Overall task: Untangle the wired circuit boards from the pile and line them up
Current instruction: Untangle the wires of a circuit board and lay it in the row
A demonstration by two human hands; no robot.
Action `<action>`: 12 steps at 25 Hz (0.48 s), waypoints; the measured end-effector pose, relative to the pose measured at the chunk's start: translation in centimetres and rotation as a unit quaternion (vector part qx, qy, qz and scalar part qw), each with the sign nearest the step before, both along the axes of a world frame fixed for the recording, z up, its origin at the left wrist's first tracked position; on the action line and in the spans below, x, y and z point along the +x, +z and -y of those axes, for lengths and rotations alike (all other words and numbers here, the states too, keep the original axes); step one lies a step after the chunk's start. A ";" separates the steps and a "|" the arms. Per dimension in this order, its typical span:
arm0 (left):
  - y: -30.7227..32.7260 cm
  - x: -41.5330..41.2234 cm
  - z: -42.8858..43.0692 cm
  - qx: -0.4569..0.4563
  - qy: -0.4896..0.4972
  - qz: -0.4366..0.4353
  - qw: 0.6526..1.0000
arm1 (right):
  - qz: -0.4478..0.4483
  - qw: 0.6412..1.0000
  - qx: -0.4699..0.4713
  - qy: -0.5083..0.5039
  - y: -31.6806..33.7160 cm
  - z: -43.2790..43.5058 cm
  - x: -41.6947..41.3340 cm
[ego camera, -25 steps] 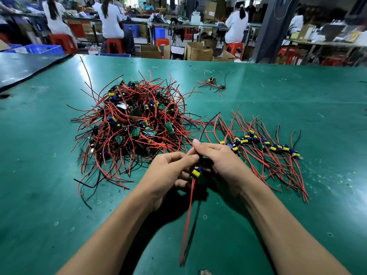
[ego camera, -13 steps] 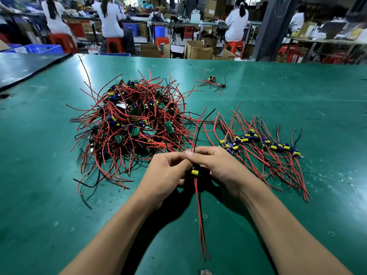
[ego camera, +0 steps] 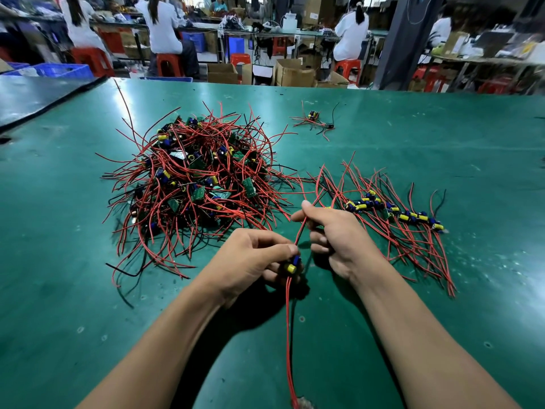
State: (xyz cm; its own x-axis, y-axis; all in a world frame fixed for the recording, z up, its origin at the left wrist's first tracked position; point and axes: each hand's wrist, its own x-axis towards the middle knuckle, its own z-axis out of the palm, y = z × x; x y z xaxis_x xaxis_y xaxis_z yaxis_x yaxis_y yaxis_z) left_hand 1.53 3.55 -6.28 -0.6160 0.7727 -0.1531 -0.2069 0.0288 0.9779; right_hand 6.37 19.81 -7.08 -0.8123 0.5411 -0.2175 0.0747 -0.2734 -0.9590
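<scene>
Fingers [ego camera: 277, 247] of left hand [ego camera: 250, 261] clench a board [ego camera: 292, 266] bearing yellow and blue capacitors; right hand [ego camera: 339, 234], at 1 o'clock, pinches its red lead [ego camera: 300, 232]. Hands, previously touching, are now apart.

Red-wired boards [ego camera: 194, 184] piled; row [ego camera: 395, 212] aligned

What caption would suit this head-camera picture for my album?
Left hand grips a wired circuit board, right hand pinches its red wire, between the tangled pile and the lined-up row.
</scene>
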 end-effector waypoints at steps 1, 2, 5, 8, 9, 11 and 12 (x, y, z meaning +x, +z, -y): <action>0.1 0.0 0.0 -0.005 -0.004 -0.003 1.000 | -0.006 0.999 -0.030 -0.010 -0.1 0.1 -0.1; 0.2 0.0 0.0 -0.011 -0.007 -0.009 1.000 | -0.007 0.998 -0.058 -0.017 -0.2 0.2 -0.3; 0.2 0.2 0.0 -0.030 -0.007 -0.030 0.999 | -0.006 0.995 -0.100 -0.016 -0.3 0.6 -0.7; 0.2 0.3 -0.1 -0.029 0.029 -0.008 0.999 | -0.013 0.998 -0.046 0.041 -0.1 0.7 -0.1; 0.2 0.3 -0.2 -0.022 0.050 0.009 0.998 | -0.013 0.996 -0.028 0.083 0.0 0.9 0.3; 0.2 0.2 -0.3 -0.007 0.084 0.031 0.996 | -0.013 0.984 -0.026 0.173 0.2 1.5 1.0; 0.1 0.2 -0.4 -0.006 0.092 0.027 0.995 | -0.012 0.980 -0.027 0.196 0.3 1.8 1.2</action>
